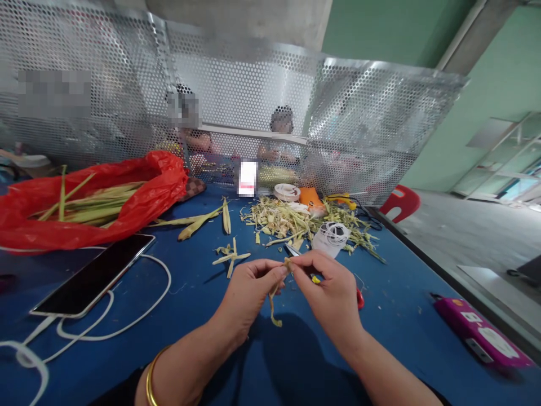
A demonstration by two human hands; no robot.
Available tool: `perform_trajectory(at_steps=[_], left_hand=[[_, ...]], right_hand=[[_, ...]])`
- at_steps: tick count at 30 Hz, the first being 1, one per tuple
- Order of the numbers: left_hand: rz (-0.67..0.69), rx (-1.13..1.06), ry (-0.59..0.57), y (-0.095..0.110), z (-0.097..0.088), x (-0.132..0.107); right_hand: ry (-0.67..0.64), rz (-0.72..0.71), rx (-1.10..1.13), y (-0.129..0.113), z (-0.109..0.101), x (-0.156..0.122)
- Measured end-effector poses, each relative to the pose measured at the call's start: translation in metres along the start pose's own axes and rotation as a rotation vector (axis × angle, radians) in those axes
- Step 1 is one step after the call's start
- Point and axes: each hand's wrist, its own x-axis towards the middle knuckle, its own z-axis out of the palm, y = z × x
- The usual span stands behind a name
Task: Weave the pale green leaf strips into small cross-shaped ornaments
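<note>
My left hand and my right hand meet over the blue table, both pinched on a thin yellowish leaf strip whose loose end curls down between them. A small yellow bit shows under my right fingers, and something red pokes out behind that hand. A reel of white thread lies just beyond my right hand. Leaf scraps lie ahead of my left hand.
A red plastic bag of green leaves lies far left. A phone with a white cable lies left. A heap of trimmings, a tape roll, a pink phone at the right edge. Other people sit behind the perforated metal screen.
</note>
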Motion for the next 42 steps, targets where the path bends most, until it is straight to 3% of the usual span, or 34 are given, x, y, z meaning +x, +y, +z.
perform_trajectory(at_steps=[8, 12, 19, 24, 28, 34, 37, 42], left_hand=[[0.025, -0.033, 0.008, 0.000, -0.001, -0.001], [-0.011, -0.099, 0.024, -0.004, -0.003, 0.002], [-0.061, -0.198, 0.029, -0.007, -0.002, 0.004], [-0.051, -0.120, 0.033, -0.006, -0.002, 0.002], [-0.076, -0.117, 0.049, -0.004, -0.002, 0.001], [-0.129, -0.212, 0.006, -0.004, -0.002, 0.001], [-0.137, -0.214, 0.068, -0.007, -0.001, 0.003], [-0.112, -0.186, 0.169, -0.009, 0.000, 0.003]], right_hand=[[-0.012, -0.448, -0.362, 0.002, 0.000, -0.002], [-0.049, -0.579, -0.442, 0.004, -0.002, 0.000], [-0.075, -0.617, -0.493, 0.007, -0.002, -0.004], [-0.008, -0.432, -0.420, 0.003, 0.000, -0.005], [-0.008, -0.408, -0.413, 0.000, 0.001, -0.004], [0.030, -0.554, -0.464, 0.003, 0.000, -0.005], [-0.007, -0.670, -0.528, 0.008, 0.001, -0.007], [-0.092, -0.712, -0.619, 0.009, 0.000, -0.009]])
